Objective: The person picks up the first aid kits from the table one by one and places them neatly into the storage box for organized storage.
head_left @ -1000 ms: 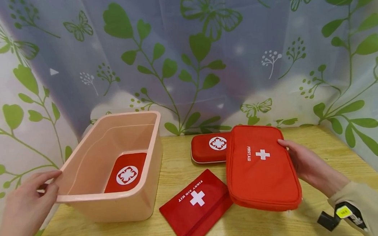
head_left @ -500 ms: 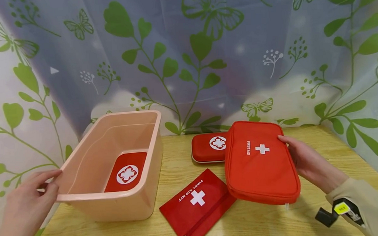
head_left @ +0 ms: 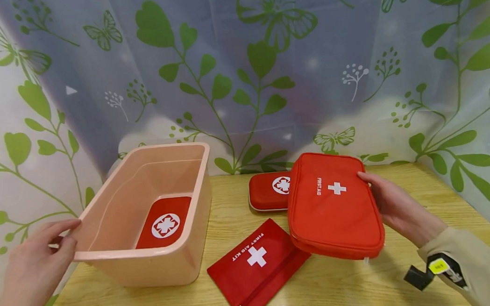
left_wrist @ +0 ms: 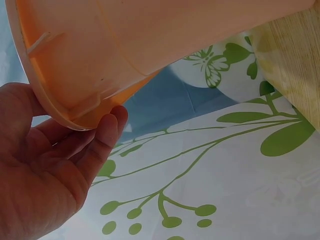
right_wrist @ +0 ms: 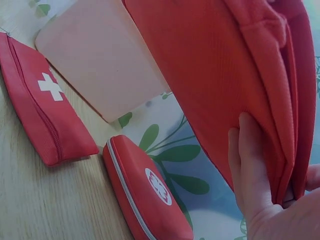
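Observation:
My left hand (head_left: 41, 263) pinches the near left corner of a pink plastic bin (head_left: 120, 254), thumb and fingers at its rim. In the left wrist view the fingers (left_wrist: 100, 142) curl under that rim. A red item with a round white cross emblem (head_left: 143, 241) lies on the bin floor. My right hand (head_left: 393, 204) grips the right side of a red first aid bag (head_left: 333, 218), holding it tilted above the table. From the right wrist view, fingers (right_wrist: 252, 165) press the bag's underside; the thumb is mostly out of sight there.
A flat red first aid kit pouch (head_left: 246, 284) with a zip lies in front, its right end partly under the bag in view. Behind stands a red zipped hard case (head_left: 266, 196), partly hidden by the bag. The wooden table (head_left: 227, 205) meets a leaf-patterned curtain (head_left: 232, 79).
The right hand has lifted the first aid bag slightly and shifted it a little left, covering more of the hard case. The left hand and the bin have stayed put.

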A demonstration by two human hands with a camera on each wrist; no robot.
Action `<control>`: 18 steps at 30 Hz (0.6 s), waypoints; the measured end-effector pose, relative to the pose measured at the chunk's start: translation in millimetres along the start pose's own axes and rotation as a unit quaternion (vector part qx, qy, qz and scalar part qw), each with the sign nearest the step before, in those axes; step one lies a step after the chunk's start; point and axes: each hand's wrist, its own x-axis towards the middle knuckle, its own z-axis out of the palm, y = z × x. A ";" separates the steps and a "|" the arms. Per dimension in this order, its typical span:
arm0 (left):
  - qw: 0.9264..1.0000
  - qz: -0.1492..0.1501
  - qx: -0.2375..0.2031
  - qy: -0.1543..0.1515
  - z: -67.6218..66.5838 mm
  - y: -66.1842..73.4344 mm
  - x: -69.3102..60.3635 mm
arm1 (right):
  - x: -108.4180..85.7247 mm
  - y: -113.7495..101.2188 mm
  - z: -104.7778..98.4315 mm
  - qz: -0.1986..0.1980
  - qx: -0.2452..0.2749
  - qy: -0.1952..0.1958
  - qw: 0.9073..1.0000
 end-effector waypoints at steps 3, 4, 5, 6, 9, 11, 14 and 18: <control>1.000 -0.002 0.001 -0.001 0.0 0.0 -0.1 | 1.7 -1.5 2.4 -0.001 0.003 0.001 1.000; 1.000 -0.003 0.000 -0.002 0.0 -0.1 -0.1 | 2.6 -1.8 3.0 -0.002 0.003 0.000 1.000; 1.000 -0.003 0.000 -0.002 0.0 -0.2 -0.2 | 3.3 -2.2 3.6 -0.003 0.003 -0.001 1.000; 1.000 -0.003 0.000 -0.003 0.0 -0.2 -0.3 | 3.8 -2.5 4.0 -0.004 0.003 -0.002 1.000; 1.000 0.000 -0.001 0.000 0.1 0.0 -0.6 | 5.7 -3.3 5.4 -0.007 0.004 -0.009 1.000; 1.000 0.002 -0.001 0.002 0.2 0.0 -0.7 | 6.8 -4.1 6.4 -0.006 0.004 -0.010 1.000; 1.000 0.006 -0.003 0.005 0.6 0.0 -0.5 | 8.5 -5.9 8.7 -0.007 0.003 -0.009 1.000; 1.000 0.010 -0.005 0.010 1.0 -0.3 -0.2 | 10.1 -9.4 12.4 -0.012 0.007 -0.010 1.000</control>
